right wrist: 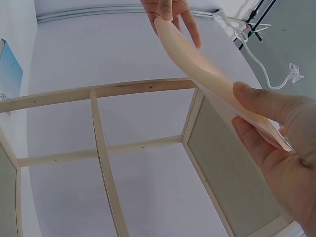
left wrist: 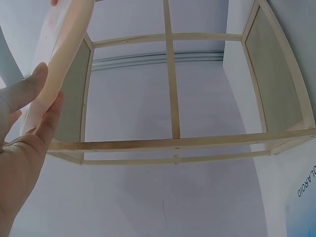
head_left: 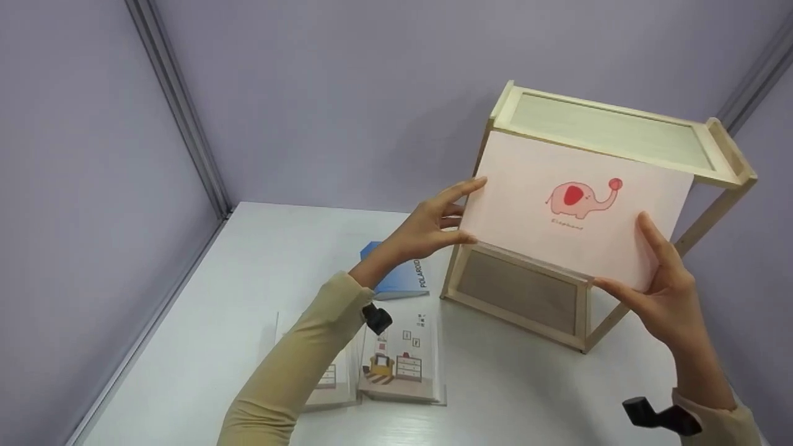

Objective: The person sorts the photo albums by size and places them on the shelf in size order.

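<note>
A thin pink booklet (head_left: 526,192) with an elephant drawing on its cover is held up in front of a wooden rack (head_left: 520,285). My left hand (head_left: 427,226) pinches its left edge between thumb and fingers. At the opposite edge my right hand (head_left: 669,291) grips the lower right corner, thumb and fingers on either side. Seen edge-on in the right wrist view, the booklet (right wrist: 202,66) is bent in a soft curve. The rack has pale wooden bars and greyish panels; the booklet hides part of it in the head view.
On the white table (head_left: 248,248), a blue item marked POLAROID (head_left: 403,275) lies left of the rack. Nearer are two albums side by side, the right one (head_left: 403,359) showing a room picture, the left (head_left: 337,384) partly behind my left sleeve. Lilac walls (head_left: 322,93) enclose the table.
</note>
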Action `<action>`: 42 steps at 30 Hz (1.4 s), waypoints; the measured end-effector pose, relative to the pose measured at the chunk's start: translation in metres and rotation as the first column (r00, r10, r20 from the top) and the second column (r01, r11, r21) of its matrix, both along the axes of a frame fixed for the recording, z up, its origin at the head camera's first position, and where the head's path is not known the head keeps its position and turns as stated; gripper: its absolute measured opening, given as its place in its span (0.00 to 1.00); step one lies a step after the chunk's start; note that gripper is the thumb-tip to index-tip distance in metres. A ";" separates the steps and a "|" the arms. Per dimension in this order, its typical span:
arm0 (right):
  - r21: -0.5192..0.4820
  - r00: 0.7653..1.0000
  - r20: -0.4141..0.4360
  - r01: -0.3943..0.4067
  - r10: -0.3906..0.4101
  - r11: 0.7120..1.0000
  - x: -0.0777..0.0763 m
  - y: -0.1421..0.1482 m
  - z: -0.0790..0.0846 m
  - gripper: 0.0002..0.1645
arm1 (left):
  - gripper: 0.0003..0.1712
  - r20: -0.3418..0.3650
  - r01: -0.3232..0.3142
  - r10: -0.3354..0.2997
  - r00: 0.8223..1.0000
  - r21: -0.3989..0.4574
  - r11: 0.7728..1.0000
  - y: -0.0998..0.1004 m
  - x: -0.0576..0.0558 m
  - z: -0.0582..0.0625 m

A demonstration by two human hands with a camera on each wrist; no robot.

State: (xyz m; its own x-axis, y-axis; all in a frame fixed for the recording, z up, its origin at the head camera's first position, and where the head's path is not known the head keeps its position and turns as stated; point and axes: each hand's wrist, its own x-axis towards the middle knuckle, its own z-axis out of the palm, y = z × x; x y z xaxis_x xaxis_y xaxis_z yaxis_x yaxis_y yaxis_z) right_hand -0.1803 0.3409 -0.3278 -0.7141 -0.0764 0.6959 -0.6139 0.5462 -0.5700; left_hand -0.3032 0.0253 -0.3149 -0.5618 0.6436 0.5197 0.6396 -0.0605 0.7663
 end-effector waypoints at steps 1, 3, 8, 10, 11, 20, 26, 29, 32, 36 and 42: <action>-0.013 1.000 -0.008 -0.016 0.016 1.000 -0.001 0.001 0.000 0.66 | 0.46 0.003 0.003 -0.003 1.000 0.003 1.000 0.001 0.000 0.001; -0.026 0.999 -0.029 -0.037 0.036 0.999 -0.001 0.001 0.002 0.65 | 0.46 0.004 0.007 -0.007 1.000 0.008 1.000 0.002 0.000 0.003; -0.018 0.998 -0.051 -0.032 0.031 0.999 0.004 -0.004 0.011 0.63 | 0.46 0.012 0.029 -0.030 0.999 0.024 0.999 0.004 0.000 0.006; -0.017 0.998 -0.048 -0.031 0.030 0.999 0.007 -0.008 0.015 0.63 | 0.46 0.011 0.036 -0.036 0.999 0.029 0.999 0.004 0.001 0.007; -0.020 0.998 -0.044 -0.034 0.033 0.999 0.009 -0.009 0.016 0.63 | 0.46 0.009 0.036 -0.036 0.999 0.030 0.999 0.005 0.001 0.007; -0.028 0.999 -0.044 -0.029 0.028 0.999 0.008 -0.005 0.017 0.63 | 0.46 -0.014 0.034 -0.033 0.999 0.040 0.999 0.006 0.002 0.011; -0.055 0.999 -0.022 -0.044 0.043 0.997 0.010 -0.004 0.023 0.62 | 0.45 -0.006 0.032 -0.032 0.999 0.048 0.998 0.008 0.002 0.017; -0.105 0.995 -0.030 -0.102 0.099 0.989 0.009 -0.001 0.024 0.61 | 0.45 0.008 0.020 -0.020 1.000 0.046 0.999 0.009 0.003 0.021; -0.203 0.984 -0.059 -0.178 0.170 0.963 0.006 0.002 0.023 0.59 | 0.44 0.021 0.013 -0.014 1.000 0.050 0.999 0.009 0.004 0.024; -0.342 0.975 -0.086 -0.221 0.204 0.914 0.005 0.003 0.022 0.58 | 0.44 0.040 -0.002 0.000 0.999 0.063 0.998 0.010 0.004 0.025; -0.466 0.973 -0.139 -0.227 0.183 0.855 0.008 -0.004 0.025 0.54 | 0.42 0.023 -0.012 0.010 1.000 0.114 0.993 0.012 0.005 0.024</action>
